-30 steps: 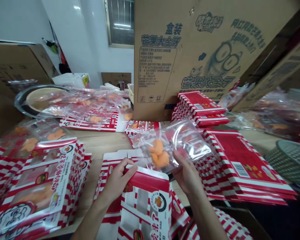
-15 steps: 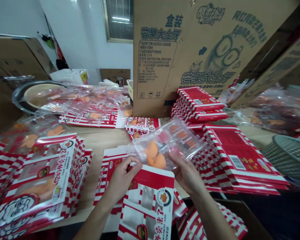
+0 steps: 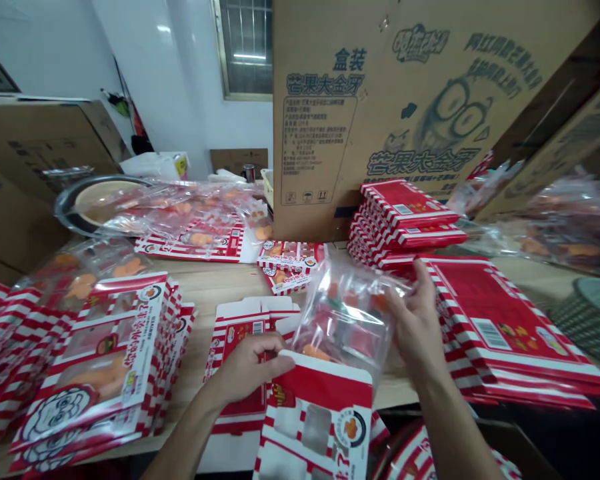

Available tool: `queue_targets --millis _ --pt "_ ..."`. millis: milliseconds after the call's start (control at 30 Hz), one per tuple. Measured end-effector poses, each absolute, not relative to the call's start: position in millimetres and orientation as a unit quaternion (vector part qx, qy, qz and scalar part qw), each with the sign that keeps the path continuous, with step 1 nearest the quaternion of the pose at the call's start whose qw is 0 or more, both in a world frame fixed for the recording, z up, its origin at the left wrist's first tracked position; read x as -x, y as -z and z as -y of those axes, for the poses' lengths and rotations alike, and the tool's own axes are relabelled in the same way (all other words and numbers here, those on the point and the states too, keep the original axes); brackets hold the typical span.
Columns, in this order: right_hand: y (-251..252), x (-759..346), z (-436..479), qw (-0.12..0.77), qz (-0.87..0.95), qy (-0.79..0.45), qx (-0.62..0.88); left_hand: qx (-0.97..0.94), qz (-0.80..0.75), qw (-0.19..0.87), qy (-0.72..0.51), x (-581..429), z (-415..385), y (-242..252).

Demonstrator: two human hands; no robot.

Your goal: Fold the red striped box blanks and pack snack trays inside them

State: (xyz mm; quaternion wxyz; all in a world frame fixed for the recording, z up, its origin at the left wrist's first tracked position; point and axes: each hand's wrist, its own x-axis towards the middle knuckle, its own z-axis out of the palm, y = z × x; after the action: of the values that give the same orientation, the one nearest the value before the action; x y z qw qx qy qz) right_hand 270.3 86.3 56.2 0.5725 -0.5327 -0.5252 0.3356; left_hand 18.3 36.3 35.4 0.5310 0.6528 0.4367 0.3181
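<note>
Clear bag (image 3: 347, 313) now stands upright, its lower end slipped into the box mouth.
The right hand (image 3: 415, 320) pinches the bag's crinkly edge; the left hand (image 3: 253, 370) grips the glossy red-and-white card box (image 3: 320, 393) at its opening. On the wooden table (image 3: 205, 283), windowed boxes (image 3: 95, 360) showing orange pieces stack left, flat boxes (image 3: 500, 327) lie right, loose bags (image 3: 180, 207) beyond.
</note>
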Motion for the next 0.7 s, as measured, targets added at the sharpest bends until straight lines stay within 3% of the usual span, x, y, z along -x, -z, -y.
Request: queue_targets --millis 67,167,300,467,633,700 --pt "-60.0 -272.2 -95.9 0.579 0.523 -0.316 0.54 -0.68 -0.428 0.522 -0.285 -15.3 -36.7 -40.5" --pt "-64.2 -278.9 -102.9 0.494 0.591 -0.364 0.524 -0.713 -0.439 0.486 -0.25 -11.6 -34.5 -42.7" --pt "-74.8 -283.2 -105.8 0.446 0.654 -0.355 0.497 -0.767 -0.408 0.442 -0.223 -11.3 -32.3 -40.2" --pt "-84.6 -276.4 -99.7 0.34 0.718 -0.424 0.434 -0.727 -0.41 0.447 -0.321 -13.1 -31.3 -26.2" --pt "-61.2 -267.8 -71.4 0.213 0.722 -0.56 0.345 -0.636 -0.48 0.44 -0.415 -15.4 -22.9 -4.8" --pt "-52.2 -264.8 -59.1 0.251 0.684 -0.578 0.369 -0.619 -0.489 0.446 -0.423 -20.5 -17.4 -1.1"
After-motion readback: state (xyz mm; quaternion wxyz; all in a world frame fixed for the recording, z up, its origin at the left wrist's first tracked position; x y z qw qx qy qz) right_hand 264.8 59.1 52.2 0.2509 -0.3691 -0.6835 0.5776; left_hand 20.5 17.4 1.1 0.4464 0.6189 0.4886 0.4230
